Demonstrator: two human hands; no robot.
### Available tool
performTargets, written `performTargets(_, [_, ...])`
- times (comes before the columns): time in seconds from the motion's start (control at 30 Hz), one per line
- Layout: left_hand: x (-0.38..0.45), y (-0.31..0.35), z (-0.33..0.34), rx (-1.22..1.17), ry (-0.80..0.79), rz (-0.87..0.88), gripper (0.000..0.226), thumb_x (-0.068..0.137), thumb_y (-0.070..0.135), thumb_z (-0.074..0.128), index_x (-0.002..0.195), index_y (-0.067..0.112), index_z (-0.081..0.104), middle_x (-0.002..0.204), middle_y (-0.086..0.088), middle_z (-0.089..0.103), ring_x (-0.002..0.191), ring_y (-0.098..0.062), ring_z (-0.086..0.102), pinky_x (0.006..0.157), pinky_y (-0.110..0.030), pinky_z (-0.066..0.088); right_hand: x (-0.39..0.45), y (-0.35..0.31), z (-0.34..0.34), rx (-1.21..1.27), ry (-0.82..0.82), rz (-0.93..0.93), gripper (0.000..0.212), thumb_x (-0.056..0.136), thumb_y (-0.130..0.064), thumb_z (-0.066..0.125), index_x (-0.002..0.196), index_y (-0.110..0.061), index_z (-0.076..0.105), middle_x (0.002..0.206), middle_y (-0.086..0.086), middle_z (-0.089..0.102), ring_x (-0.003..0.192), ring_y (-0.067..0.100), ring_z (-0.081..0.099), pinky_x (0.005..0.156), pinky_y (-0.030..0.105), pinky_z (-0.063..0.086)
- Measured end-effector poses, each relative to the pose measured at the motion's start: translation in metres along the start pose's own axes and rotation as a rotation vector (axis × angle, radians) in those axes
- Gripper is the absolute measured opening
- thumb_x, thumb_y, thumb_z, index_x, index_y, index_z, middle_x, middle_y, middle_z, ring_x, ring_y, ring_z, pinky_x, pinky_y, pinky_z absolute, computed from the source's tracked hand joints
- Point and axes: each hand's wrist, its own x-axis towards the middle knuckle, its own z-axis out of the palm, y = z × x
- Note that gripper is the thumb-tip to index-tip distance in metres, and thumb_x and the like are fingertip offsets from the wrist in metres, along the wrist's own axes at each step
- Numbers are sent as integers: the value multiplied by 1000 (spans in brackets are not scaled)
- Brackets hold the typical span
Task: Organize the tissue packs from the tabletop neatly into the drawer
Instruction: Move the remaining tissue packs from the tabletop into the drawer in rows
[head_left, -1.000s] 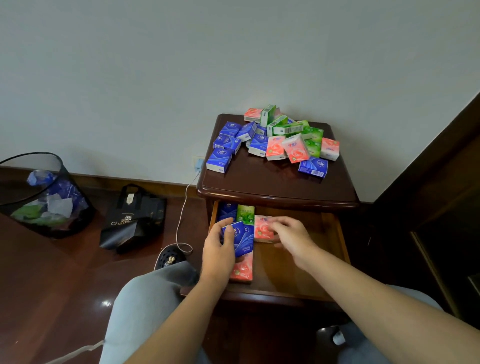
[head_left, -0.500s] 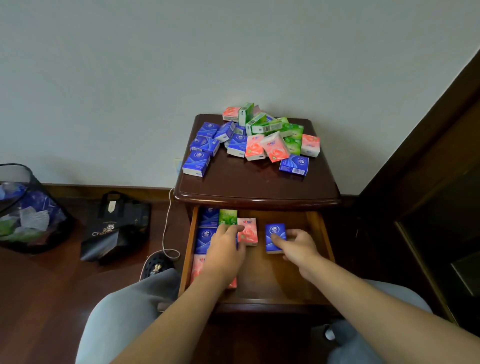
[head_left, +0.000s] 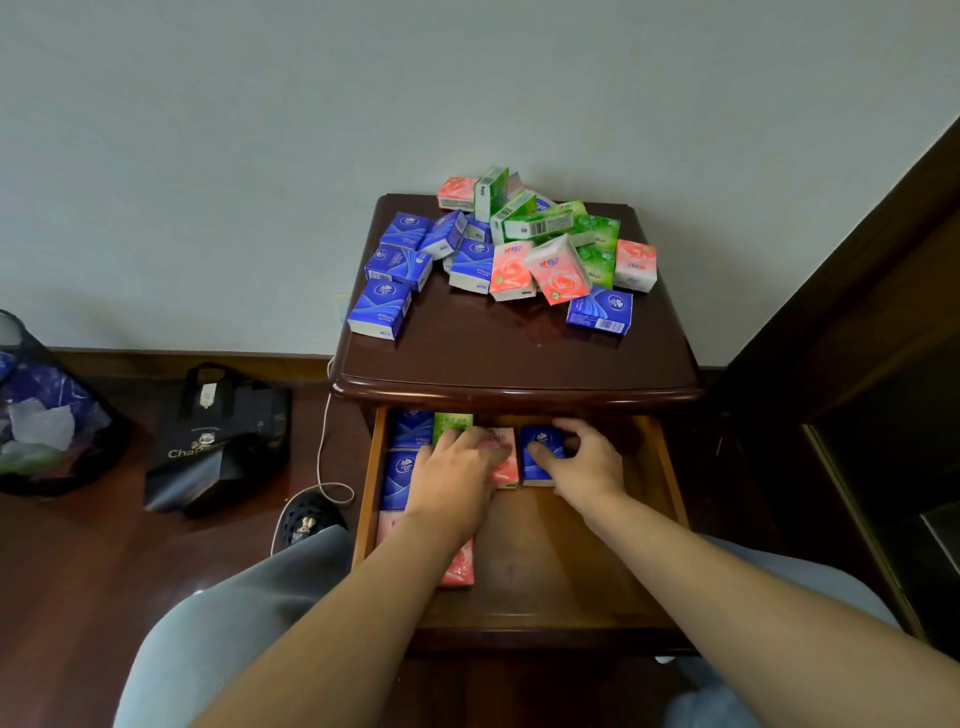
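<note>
Tissue packs (head_left: 511, 249) in blue, green and pink wrappers lay heaped on the dark wooden bench (head_left: 514, 358), toward its back. More lined the open wooden drawer (head_left: 571, 561) below, along its left side and rear. The right hand (head_left: 584, 462) had its grip clamped on a blue rectangular tissue pack (head_left: 540, 457), just beside a pink pack (head_left: 506, 465). The left hand (head_left: 454, 480) lay flat, fingers loosely apart, pressing on the packed rows.

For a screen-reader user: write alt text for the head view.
Both hands reach into an open wooden drawer: the right hand grips a blue tissue pack, the left hand rests on packs beside it. More packs lie heaped on the nightstand top.
</note>
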Motion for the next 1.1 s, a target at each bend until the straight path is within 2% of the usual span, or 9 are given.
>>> performTargets(0.2, [-1,-3,4,-2,15,-3,51,103,33,59,150,48,45,156,11,42,145,-21,34,117,-48,35,0,-1,6,-2,-18,-26,49,88,-33,83,134,-29,65,128,0,66,117,21,66,93,44,62])
performTargets(0.53, [-3,0,7,-2,31,-7,50,103,31,58,149,47,46,156,11,42,144,-20,33,115,-47,35,-4,-1,8,7,8,3,50,89,-32,82,135,-29,64,132,0,65,119,20,65,89,34,62])
performTargets(0.7, [-6,0,7,-9,32,-6,50,104,32,55,151,45,43,156,10,41,145,-20,33,116,-46,34,-8,-6,9,40,17,35,58,88,-35,83,140,-29,57,131,-1,60,117,19,63,81,27,58])
performTargets(0.8, [-11,1,1,-54,46,30,52,103,33,55,152,40,41,156,11,40,145,-17,34,118,-44,33,-19,-13,-1,-1,150,64,47,85,-49,81,122,-30,59,119,-5,58,104,13,60,77,28,55])
performTargets(0.87, [-16,2,-6,-80,88,67,46,102,32,54,147,37,45,150,12,42,141,-13,37,118,-40,34,-29,-17,-13,-56,245,-42,26,89,-55,72,97,-34,59,103,-11,64,87,6,62,63,24,51])
performTargets(0.97, [-19,2,-22,-103,230,108,29,98,24,58,126,33,58,130,11,50,122,-11,47,106,-35,44,-33,-33,-36,-141,332,-450,24,98,-46,63,80,-33,53,78,-16,60,73,4,60,57,18,45])
performTargets(1.03, [-17,3,-37,-127,340,105,24,93,18,62,114,28,62,117,7,52,108,-14,50,94,-36,48,-22,-55,-51,-177,416,-652,16,97,-39,63,87,-31,55,85,-16,58,79,6,56,65,24,49])
performTargets(1.07, [-16,3,-45,-123,392,101,23,90,15,63,111,26,64,114,4,54,103,-16,52,89,-37,49,-13,-67,-57,-196,446,-684,11,96,-37,64,95,-27,59,95,-12,60,88,8,56,72,28,51])
performTargets(1.1, [-14,4,-52,-110,441,98,23,88,12,65,108,23,64,111,2,55,99,-19,52,84,-38,49,-3,-79,-63,-244,457,-664,18,95,-36,64,107,-24,61,108,-6,62,99,14,57,79,33,53])
